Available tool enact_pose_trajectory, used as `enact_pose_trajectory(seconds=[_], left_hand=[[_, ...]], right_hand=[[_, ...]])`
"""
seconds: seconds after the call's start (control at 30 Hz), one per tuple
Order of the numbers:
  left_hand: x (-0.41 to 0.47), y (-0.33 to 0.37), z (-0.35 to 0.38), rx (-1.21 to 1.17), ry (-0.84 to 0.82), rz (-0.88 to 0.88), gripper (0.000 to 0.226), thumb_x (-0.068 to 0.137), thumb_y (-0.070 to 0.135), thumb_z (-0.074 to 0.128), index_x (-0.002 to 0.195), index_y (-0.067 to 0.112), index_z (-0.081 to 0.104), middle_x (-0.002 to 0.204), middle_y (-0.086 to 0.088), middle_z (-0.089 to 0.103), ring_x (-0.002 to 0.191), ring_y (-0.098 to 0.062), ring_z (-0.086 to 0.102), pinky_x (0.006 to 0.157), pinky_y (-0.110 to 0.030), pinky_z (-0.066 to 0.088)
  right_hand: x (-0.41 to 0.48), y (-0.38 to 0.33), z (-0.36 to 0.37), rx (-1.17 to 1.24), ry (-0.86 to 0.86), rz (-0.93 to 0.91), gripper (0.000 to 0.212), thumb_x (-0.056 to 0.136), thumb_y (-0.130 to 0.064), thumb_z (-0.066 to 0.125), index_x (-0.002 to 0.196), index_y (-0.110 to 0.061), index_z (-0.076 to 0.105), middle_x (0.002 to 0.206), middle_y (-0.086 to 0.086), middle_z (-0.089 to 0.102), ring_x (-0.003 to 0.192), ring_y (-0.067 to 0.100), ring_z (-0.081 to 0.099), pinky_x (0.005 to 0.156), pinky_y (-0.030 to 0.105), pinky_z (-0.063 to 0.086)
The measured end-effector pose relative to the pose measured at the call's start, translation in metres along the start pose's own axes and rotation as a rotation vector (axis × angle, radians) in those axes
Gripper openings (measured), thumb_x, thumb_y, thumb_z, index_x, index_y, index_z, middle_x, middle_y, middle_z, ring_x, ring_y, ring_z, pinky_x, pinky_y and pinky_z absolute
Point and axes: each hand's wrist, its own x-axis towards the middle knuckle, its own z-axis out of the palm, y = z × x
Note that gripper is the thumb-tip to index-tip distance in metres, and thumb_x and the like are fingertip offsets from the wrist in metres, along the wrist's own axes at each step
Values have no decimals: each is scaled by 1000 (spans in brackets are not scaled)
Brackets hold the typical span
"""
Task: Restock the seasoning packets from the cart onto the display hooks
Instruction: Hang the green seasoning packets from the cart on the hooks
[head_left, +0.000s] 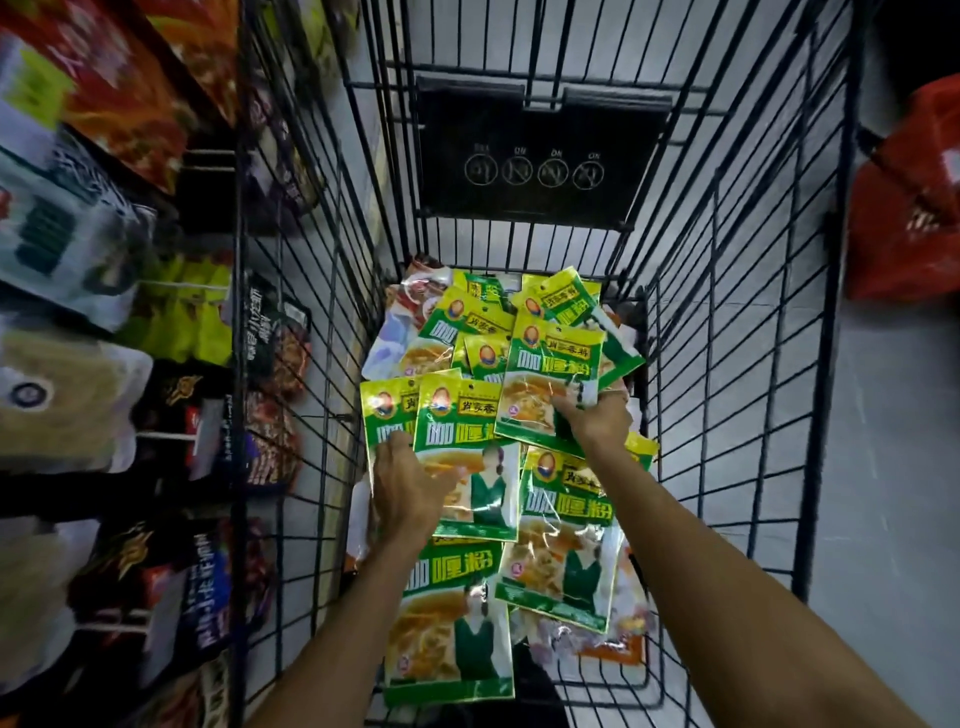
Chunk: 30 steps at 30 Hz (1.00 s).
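Several green and yellow seasoning packets (563, 545) lie in a loose pile at the bottom of a black wire cart (727, 364). Both my arms reach down into the cart. My left hand (410, 486) grips a small stack of packets (467, 441) by the lower left corner, thumb on top. My right hand (592, 418) pinches another packet (548, 374) at its lower right edge and holds it just above the pile. The packets under both hands are partly hidden.
Display hooks with hanging snack and seasoning bags (78, 395) fill the left side, right beside the cart wall. A black sign plate (535, 156) hangs on the cart's far end. A red bag (914, 202) sits on the grey floor at right.
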Motion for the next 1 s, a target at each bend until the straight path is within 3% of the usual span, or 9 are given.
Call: enact_pose_trajectory(seconds=[0.13, 0.3, 0.47, 0.53, 0.67, 0.73, 0.8, 0.9, 1.0], left_hand=[[-5, 3, -4, -41, 81, -18, 59, 66, 22, 85, 112, 2, 55, 115, -17, 57, 101, -32, 55, 64, -31, 37], [-10, 3, -12, 22, 140, -10, 48, 69, 24, 84, 106, 8, 58, 111, -11, 59, 97, -30, 57, 64, -31, 38], [-14, 9, -22, -159, 13, -43, 43, 76, 12, 78, 108, 6, 50, 100, -13, 60, 82, -25, 57, 48, -21, 33], [-14, 12, -26, -236, -50, -71, 44, 79, 8, 74, 115, 4, 49, 109, -16, 61, 83, -22, 56, 52, -20, 39], [-23, 22, -49, -392, -55, -67, 41, 81, 1, 69, 118, 3, 51, 109, -13, 63, 91, -25, 60, 70, -27, 47], [-31, 29, -70, -473, -15, -26, 38, 81, 0, 68, 116, 4, 55, 101, -9, 65, 90, -25, 62, 69, -26, 50], [-40, 37, -99, -510, 64, 51, 25, 81, 0, 68, 104, 9, 61, 88, -1, 65, 79, -19, 62, 56, -16, 48], [-60, 49, -156, -586, 174, 179, 13, 83, 5, 68, 92, 13, 62, 77, 10, 62, 69, -3, 58, 49, -3, 42], [-92, 54, -221, -598, 339, 284, 5, 87, 12, 66, 90, 13, 62, 75, 12, 61, 69, 1, 57, 51, -2, 41]], right_hand=[[0, 1, -4, 56, 41, 49, 57, 74, -28, 81, 117, 0, 55, 113, 18, 65, 103, 33, 61, 80, 37, 48], [-7, 9, -19, 143, 37, 100, 44, 72, -25, 82, 103, 1, 64, 105, 19, 68, 95, 34, 64, 83, 45, 54], [-23, 9, -30, 316, -89, 111, 53, 77, -16, 79, 121, 0, 54, 115, 19, 64, 101, 37, 62, 78, 45, 55], [-30, 4, -36, 364, -136, 90, 48, 80, -12, 75, 121, 0, 54, 119, 19, 63, 104, 37, 62, 75, 43, 54], [-49, -11, -52, 398, -203, 0, 54, 81, -10, 73, 130, -4, 50, 128, 13, 58, 112, 33, 59, 91, 50, 52], [-62, -23, -65, 415, -232, -51, 31, 82, -9, 71, 111, -7, 59, 114, 12, 64, 103, 30, 63, 80, 44, 56], [-78, -39, -79, 421, -278, -92, 14, 83, -14, 71, 94, -13, 61, 106, 13, 67, 100, 31, 64, 83, 50, 55], [-106, -73, -98, 401, -373, -203, 16, 84, -22, 71, 94, -12, 63, 99, 12, 69, 99, 34, 65, 89, 56, 51], [-143, -116, -115, 371, -456, -362, 23, 82, -31, 72, 94, -13, 65, 90, 9, 71, 86, 29, 68, 67, 36, 53]])
